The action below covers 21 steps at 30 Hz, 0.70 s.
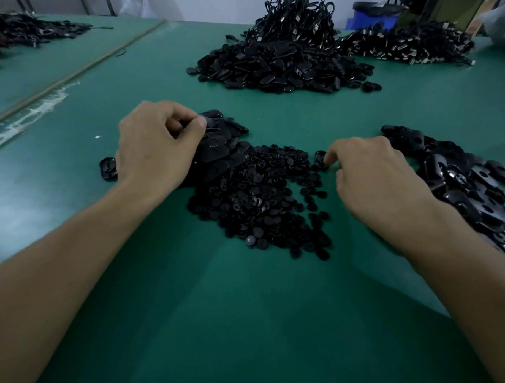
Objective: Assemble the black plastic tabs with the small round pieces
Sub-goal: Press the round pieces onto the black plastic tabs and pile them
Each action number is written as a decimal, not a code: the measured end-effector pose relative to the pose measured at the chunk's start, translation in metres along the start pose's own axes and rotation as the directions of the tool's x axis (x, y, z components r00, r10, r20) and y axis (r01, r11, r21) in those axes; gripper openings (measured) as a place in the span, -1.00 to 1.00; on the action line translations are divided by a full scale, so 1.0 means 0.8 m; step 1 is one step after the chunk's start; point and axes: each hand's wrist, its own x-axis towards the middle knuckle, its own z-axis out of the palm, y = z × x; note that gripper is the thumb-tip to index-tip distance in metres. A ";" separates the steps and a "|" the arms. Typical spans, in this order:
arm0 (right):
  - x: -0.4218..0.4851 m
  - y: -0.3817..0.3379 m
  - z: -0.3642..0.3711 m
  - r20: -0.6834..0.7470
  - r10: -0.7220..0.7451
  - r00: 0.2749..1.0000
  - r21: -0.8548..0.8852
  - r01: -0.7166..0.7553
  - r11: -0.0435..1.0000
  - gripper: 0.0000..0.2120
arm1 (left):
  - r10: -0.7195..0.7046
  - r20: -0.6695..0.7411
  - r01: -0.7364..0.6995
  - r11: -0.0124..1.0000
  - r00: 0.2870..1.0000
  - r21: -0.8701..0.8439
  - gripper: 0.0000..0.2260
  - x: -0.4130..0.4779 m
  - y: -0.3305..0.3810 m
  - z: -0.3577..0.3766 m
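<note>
A heap of small round black pieces (259,200) lies on the green table in front of me. Behind its left side is a small heap of black plastic tabs (221,150). My left hand (155,142) rests on that heap, its thumb and fingers pinching one black tab (211,118) at the top. My right hand (372,178) reaches down at the right edge of the round pieces, its fingertips pinching a small round piece (322,163). Another heap of black tabs (463,181) lies to the right of my right hand.
A big pile of black tabs (281,69) sits in the middle of the green table (241,320), with bundles of black cables (300,24) behind it and more cables (408,45) at back right. One loose tab (108,167) lies left of my left hand.
</note>
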 end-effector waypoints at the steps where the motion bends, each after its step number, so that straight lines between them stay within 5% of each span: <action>1: 0.001 0.001 0.001 -0.009 -0.002 1.000 0.019 0.002 1.000 -0.76 | 0.019 -0.005 -0.019 1.000 1.000 0.004 -0.86 -0.001 0.001 0.000; 6: 0.004 0.007 0.002 -0.068 0.003 0.998 0.068 0.001 0.998 -0.73 | 0.130 -0.019 -0.131 0.990 0.991 -0.045 -0.86 -0.011 0.016 0.003; 10: 0.008 0.008 -0.002 -0.322 -0.048 0.945 0.115 0.090 0.989 -0.70 | 0.222 0.005 -0.219 0.965 0.975 -0.148 -0.91 -0.023 0.031 0.004; 14: 0.010 -0.003 0.005 -0.360 -0.041 0.932 0.382 0.187 0.905 -0.79 | 0.297 0.091 -0.271 0.935 0.950 -0.228 -0.95 -0.036 0.045 0.006; 17: 0.014 -0.008 0.007 -0.307 0.026 0.951 0.681 0.201 0.704 -0.82 | 0.329 0.156 -0.279 0.920 0.931 -0.275 -0.94 -0.043 0.053 0.007; 21: 0.012 -0.016 0.005 -0.137 0.058 0.989 0.950 0.115 0.290 -0.83 | 0.302 0.222 -0.217 0.916 0.927 -0.339 -0.84 -0.046 0.057 0.011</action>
